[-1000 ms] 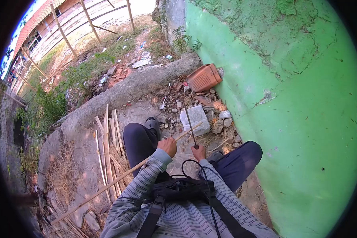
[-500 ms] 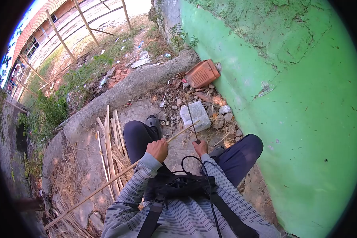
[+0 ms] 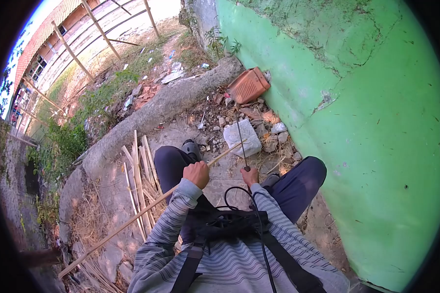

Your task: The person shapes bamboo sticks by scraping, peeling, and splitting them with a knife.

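My left hand (image 3: 196, 174) is closed round a long thin bamboo strip (image 3: 127, 222), which slants from the lower left up to a white block. In my right hand (image 3: 250, 176) is the dark handle of a long thin blade (image 3: 241, 139), its tip pointing up and away from me. The strip's far end meets or crosses the blade over the white block (image 3: 243, 138); whether they touch I cannot tell. A black cable (image 3: 226, 198) loops beside my right hand.
Split bamboo strips (image 3: 141, 180) lie on the ground left of my knee. A curved concrete ridge (image 3: 156, 105) runs beyond them. An orange clay block (image 3: 249, 85) rests against the green wall (image 3: 366, 161), near rubble (image 3: 269, 139). Bamboo poles (image 3: 100, 29) stand farther off.
My left hand has shifted with the strip, back towards me and then slightly forward. My right hand and the blade have moved a little. The view has shifted slightly.
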Available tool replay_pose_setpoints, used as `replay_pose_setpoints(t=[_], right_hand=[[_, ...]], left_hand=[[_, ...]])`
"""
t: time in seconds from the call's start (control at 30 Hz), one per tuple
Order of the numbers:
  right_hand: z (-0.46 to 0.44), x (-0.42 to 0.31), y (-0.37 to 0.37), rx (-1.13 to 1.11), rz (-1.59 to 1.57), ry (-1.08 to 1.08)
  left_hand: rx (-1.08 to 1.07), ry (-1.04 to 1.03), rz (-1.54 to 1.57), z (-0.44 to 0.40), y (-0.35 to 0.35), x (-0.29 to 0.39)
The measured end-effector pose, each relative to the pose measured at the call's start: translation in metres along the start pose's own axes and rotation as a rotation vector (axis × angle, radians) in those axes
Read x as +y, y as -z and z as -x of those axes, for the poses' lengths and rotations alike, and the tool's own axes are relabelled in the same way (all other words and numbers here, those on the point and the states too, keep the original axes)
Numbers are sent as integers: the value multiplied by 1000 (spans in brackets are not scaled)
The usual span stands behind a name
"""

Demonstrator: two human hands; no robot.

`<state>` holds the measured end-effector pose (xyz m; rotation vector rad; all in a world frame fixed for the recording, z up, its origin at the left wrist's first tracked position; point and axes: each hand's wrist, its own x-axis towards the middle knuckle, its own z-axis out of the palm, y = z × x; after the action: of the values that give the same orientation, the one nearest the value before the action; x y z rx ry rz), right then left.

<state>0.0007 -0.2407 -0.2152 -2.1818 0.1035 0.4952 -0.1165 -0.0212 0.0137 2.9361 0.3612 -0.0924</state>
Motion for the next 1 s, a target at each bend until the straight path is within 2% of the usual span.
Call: replay_pose_setpoints(t=[0.17, 0.4, 0.53, 0.77, 0.83, 1.0], right_hand=[[-2, 12, -10, 39, 6, 2], [1, 8, -8, 35, -2, -8], [-4, 20, -16, -56, 34, -31], [5, 11, -15, -58, 146, -2], [7, 8, -16, -118, 85, -15], [17, -6, -11, -105, 50, 143]], left_hand=[[-38, 9, -28, -31, -27, 4], [-226, 11, 16, -53, -54, 4], [-306, 57, 37, -59, -57, 2], [-301, 11, 14, -65, -64, -5], [-284, 51, 44, -66, -68, -5], [-277, 59, 42, -69, -72, -3]])
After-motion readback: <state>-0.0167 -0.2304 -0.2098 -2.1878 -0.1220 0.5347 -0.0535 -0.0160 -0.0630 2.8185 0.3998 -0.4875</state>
